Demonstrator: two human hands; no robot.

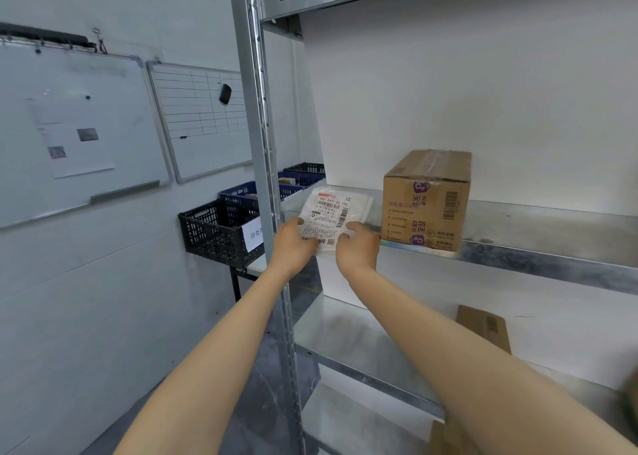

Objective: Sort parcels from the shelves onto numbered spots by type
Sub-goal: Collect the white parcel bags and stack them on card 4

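— Pointing which way was the white parcel (333,213)?

— It lay flat at the left end of the middle shelf (535,237). Its long axis ran from the front lip back toward the wall, with the far end leaning slightly right. The printed label faced up and read upright to the person. The near end sat at the front lip and seemed to jut over it.

— What stood round it?

— A taped cardboard box (426,201) stood upright just beside it on the right, close to the right hand's knuckles. The grey upright post (262,137) of the rack rose just left of the left hand. Beyond the post were a black basket (214,232) with a paper tag, blue baskets (241,190) behind it, and whiteboards (86,126) on the wall. A second box (483,327) lay on the shelf below.

— And the hands?

— The left hand (291,246) pinched the near left corner, thumb laid on top of the label. The right hand (357,249) pinched the near right corner, thumb also on top. The other fingers were hidden beneath the parcel, so I could not tell how far they curled.
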